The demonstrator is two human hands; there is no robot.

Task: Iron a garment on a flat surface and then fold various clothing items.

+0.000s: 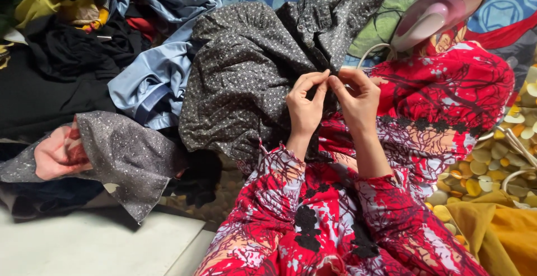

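My left hand and my right hand meet at their fingertips, both pinching a fold of a dark grey, white-dotted garment. The garment is bunched up and spreads left and upward from my hands, over my lap. My sleeves are red with white and black floral print. The exact spot pinched is hidden between my fingers.
A heap of clothes lies at the left: light blue cloth, black cloth, a grey speckled piece. A pink and white iron stands upright at the top right. Mustard cloth lies at the lower right.
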